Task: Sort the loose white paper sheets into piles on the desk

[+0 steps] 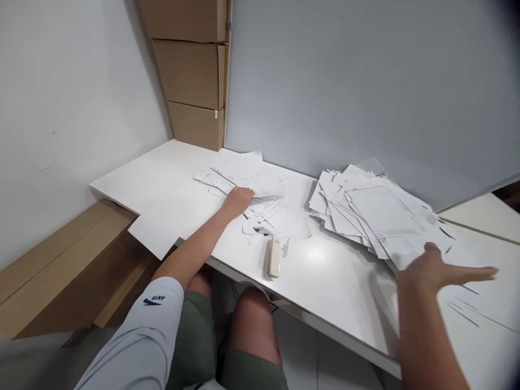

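Observation:
My left hand (pixel 239 199) lies palm down on a loose, untidy stack of printed white paper sheets (pixel 260 181), and its fingertips are hidden among the sheets. My right hand (pixel 439 269) is blurred and open, with fingers spread, at the near edge of a larger, messy heap of printed sheets (pixel 365 211). A cream stapler (pixel 274 258) lies on the table between the two piles, nearer the front edge. A single sheet (pixel 154 230) overhangs the table's left front edge.
The white table (pixel 337 271) stands against a grey-blue partition (pixel 365 81) and a white wall (pixel 69 108). Stacked cardboard boxes (pixel 190 70) rise at the back corner, and flat cardboard boxes (pixel 69 265) lean below the left edge. My knees lie below the front edge.

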The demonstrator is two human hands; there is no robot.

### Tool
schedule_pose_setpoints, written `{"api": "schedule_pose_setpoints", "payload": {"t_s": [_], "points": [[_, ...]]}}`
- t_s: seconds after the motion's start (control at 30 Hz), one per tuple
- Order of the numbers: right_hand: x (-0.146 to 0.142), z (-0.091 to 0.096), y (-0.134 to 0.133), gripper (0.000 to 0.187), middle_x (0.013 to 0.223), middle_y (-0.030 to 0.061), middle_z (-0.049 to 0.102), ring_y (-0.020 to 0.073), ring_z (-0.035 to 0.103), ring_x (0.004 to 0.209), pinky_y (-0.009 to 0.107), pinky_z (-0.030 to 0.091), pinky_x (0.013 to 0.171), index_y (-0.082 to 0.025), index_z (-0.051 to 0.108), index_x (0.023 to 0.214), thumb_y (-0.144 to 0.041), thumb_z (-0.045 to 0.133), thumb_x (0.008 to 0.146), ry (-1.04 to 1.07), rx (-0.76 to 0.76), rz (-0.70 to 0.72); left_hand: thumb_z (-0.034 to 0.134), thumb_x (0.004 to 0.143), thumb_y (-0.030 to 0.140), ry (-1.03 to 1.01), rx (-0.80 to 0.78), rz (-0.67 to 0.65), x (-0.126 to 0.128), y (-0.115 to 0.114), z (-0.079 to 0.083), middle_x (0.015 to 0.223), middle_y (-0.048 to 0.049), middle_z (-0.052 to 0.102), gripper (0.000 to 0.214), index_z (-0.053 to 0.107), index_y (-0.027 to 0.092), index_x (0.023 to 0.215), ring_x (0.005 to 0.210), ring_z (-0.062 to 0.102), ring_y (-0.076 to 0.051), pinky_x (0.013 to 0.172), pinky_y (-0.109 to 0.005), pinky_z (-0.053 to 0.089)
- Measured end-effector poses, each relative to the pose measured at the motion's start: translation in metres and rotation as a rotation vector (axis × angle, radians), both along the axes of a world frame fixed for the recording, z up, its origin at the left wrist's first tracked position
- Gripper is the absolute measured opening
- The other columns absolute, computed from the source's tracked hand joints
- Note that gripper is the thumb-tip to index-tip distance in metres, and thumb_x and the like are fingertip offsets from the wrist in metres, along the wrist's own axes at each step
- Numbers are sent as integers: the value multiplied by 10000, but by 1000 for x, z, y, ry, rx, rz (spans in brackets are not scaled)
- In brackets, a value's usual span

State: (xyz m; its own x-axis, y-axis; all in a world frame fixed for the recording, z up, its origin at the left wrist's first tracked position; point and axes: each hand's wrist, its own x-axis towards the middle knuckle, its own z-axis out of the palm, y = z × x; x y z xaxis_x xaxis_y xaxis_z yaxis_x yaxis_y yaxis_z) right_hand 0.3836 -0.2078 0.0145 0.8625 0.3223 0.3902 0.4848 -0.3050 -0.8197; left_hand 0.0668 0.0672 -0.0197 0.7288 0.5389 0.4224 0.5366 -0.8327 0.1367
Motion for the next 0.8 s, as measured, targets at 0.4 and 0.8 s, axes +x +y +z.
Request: {"api": "schedule_pose_setpoints", "payload": {"t_s": [0.4,0.8], "points": [[-110,-46,115,641,1507,104,429,311,308,1431,631,105,1168,-223,477,1379,-168,503,741,-602,-246,800,430,973,183,-116,82,-577,14,-31,4,1056,-84,750,271,695,195,1025,1064,682,-178,899,-348,521],[-99,-34,112,323,1032,74,704,246,601,1044,421,413,970,-248,681,1042,-223,409,871,-241,6,643,474,916,593,-274,91,-211,4,-1,26,1276,-149,629,563,536,198,1311,1245,543,-285,1069,-470,381]]}}
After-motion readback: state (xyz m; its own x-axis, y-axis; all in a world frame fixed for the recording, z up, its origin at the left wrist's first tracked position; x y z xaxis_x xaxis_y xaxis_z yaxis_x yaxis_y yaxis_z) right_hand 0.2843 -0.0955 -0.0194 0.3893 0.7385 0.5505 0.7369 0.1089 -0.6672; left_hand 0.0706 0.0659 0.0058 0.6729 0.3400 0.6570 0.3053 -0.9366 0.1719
